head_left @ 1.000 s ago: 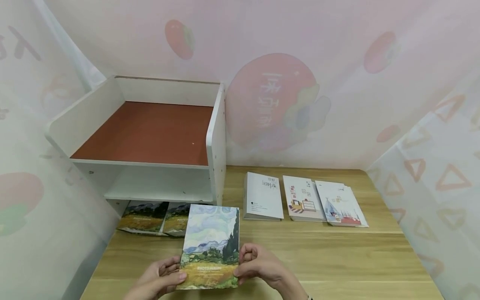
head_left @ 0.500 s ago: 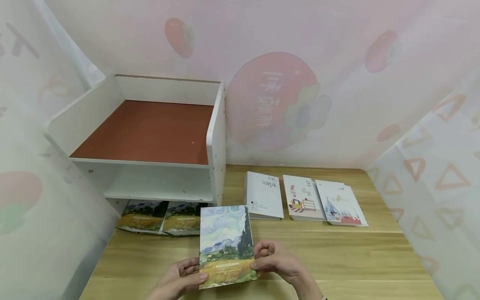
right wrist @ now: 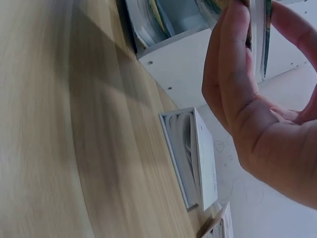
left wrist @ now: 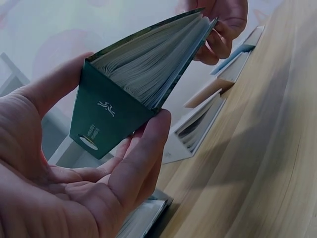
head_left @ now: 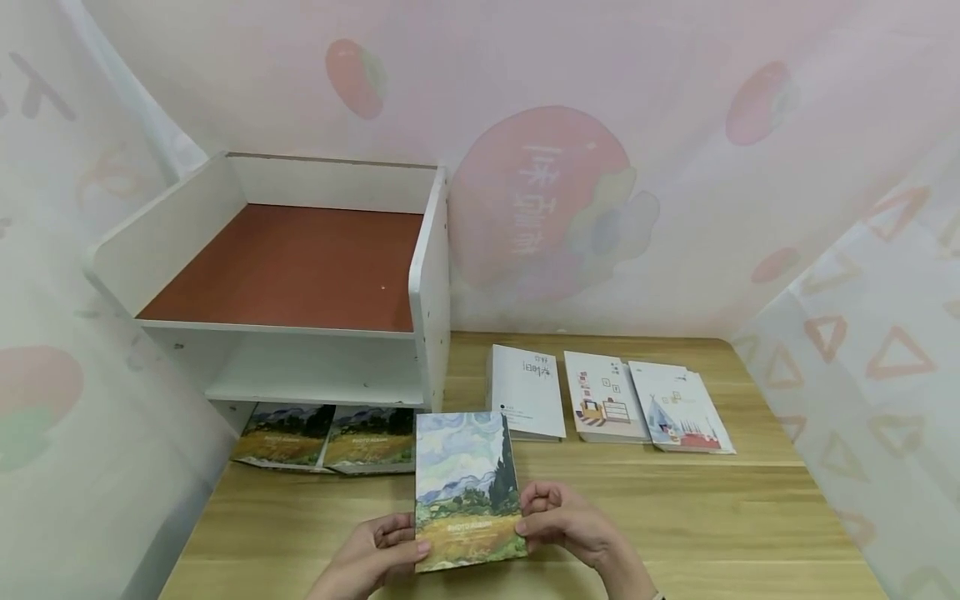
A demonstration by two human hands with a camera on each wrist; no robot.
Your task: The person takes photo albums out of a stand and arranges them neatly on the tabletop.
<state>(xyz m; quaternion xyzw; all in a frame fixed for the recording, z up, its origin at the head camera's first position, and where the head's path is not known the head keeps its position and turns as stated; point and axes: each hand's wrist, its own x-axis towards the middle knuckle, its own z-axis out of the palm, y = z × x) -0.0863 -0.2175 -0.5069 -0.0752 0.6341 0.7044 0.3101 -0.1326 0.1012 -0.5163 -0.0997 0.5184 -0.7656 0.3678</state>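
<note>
A photo album [head_left: 467, 492] with a painted landscape cover is held above the table between both hands. My left hand [head_left: 375, 552] pinches its left edge, thumb on the front cover; the left wrist view shows that thumb and the fingers on either side of the dark green spine [left wrist: 111, 111]. At the opposite edge my right hand [head_left: 573, 529] pinches the covers between thumb and fingers. The pages fan wider at the spine than at the right edge. Two albums with the same painted cover [head_left: 285, 433] lie side by side under the shelf's lowest board.
A white shelf unit [head_left: 431, 292] with a red-brown top board [head_left: 300, 267] stands at the left. Along the table's back lie a white album [head_left: 527, 396], one with a furniture drawing [head_left: 606, 396] and one with a tent drawing [head_left: 678, 408]. Printed curtains [head_left: 675, 167] surround the wooden table [head_left: 720, 517].
Both hands have carried the photo album to the right, away from the two matching albums, which now show more. The album has turned slightly. The grip of both hands stays the same.
</note>
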